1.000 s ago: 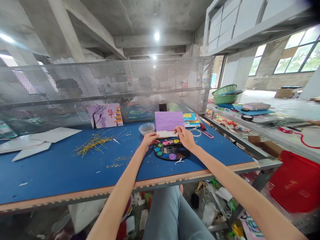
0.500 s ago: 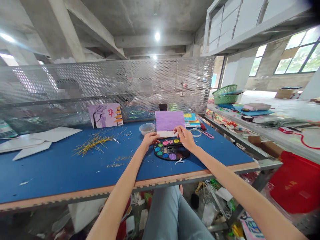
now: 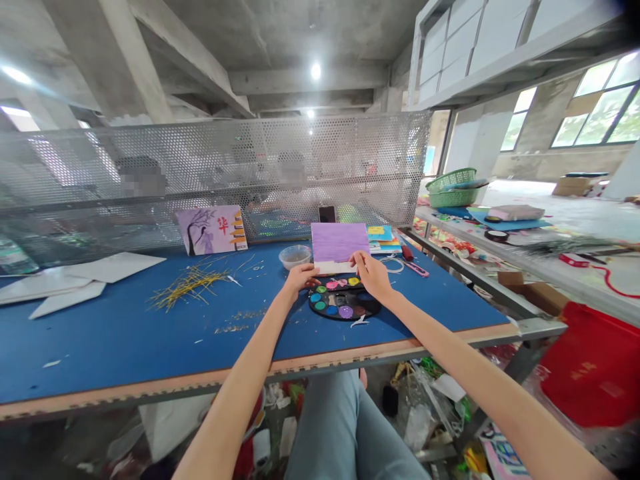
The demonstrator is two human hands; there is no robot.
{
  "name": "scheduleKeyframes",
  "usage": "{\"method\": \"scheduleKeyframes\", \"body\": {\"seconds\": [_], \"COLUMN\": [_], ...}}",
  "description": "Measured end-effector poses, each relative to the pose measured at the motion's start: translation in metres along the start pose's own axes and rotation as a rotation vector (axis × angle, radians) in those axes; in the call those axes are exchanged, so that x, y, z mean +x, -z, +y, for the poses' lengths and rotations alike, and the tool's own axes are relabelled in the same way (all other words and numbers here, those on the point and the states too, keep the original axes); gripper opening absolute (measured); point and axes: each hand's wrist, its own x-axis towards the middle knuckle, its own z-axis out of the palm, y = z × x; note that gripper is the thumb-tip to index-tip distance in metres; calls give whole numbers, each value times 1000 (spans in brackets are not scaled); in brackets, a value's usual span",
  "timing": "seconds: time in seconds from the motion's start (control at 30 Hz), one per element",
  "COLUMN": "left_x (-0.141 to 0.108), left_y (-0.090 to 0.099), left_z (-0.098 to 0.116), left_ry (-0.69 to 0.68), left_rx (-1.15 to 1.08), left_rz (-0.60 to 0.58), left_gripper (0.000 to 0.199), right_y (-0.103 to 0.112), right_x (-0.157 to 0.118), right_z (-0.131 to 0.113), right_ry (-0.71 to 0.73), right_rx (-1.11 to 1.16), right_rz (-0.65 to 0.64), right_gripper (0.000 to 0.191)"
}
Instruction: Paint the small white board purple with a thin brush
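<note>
A card [image 3: 340,243] painted purple, with a white strip along its bottom, stands tilted up in front of me. My left hand [image 3: 301,279] grips its lower left corner between thumb and fingers. At the lower right edge, my right hand [image 3: 371,275] has its fingers pinched together against the white strip; what is between them is too small to make out. Just below the card lies a black oval paint palette [image 3: 345,312] with several coloured wells, partly covered by the hands. A clear plastic bowl [image 3: 295,256] sits beside the card's left edge.
Yellow stalks [image 3: 193,285] lie left on the blue table [image 3: 165,347], near a finished-looking painted picture [image 3: 214,231] and white boards [image 3: 115,267]. A phone [image 3: 327,215] stands behind the card. A pink cutter [image 3: 417,269] lies right. Two people are behind the mesh.
The view has shifted very slightly. My right hand's fingers have moved a little to the right along the white strip; my left hand stays at the corner.
</note>
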Motion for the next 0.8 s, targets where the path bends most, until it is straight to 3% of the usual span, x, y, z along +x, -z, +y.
{"method": "scheduleKeyframes", "body": {"seconds": [0.57, 0.8], "left_x": [3, 2], "left_y": [2, 2], "left_z": [-4, -4], "left_ry": [1, 2], "left_rx": [21, 23], "left_rz": [-6, -2], "left_gripper": [25, 26], "right_y": [-1, 5], "right_x": [1, 3], "right_z": [2, 2], "right_ry": [-3, -89], "right_rx": [48, 174], "right_rz": [-18, 103], "right_gripper": [45, 52]}}
